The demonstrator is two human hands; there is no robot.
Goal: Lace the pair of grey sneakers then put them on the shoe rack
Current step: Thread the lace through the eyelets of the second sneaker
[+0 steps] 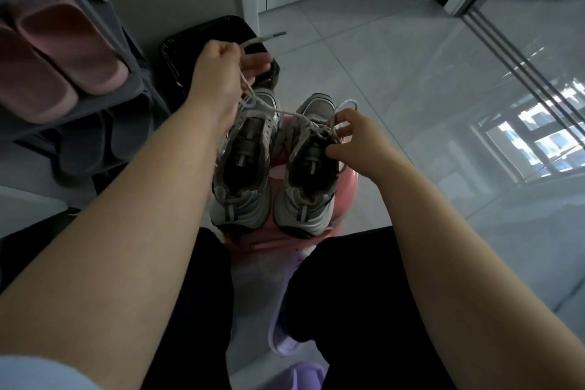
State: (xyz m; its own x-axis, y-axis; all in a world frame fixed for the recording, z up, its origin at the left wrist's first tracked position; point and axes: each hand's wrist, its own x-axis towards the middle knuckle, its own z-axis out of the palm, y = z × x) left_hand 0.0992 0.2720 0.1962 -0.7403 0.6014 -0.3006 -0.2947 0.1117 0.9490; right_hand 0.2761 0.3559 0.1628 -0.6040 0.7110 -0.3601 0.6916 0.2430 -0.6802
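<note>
up close, two grey sneakers (272, 165) sit side by side, heels toward the person, on a pink stool (348, 187). the right hand (354, 139) pinches a lace loop (343, 108) over the right shoe. farther out, the left hand (218, 73) is fisted around a white lace (253, 41), pulled taut. a black bin (196, 41), perhaps, stands behind. the shoe rack (104, 123) with pink slippers (57, 57) stands left.
</note>
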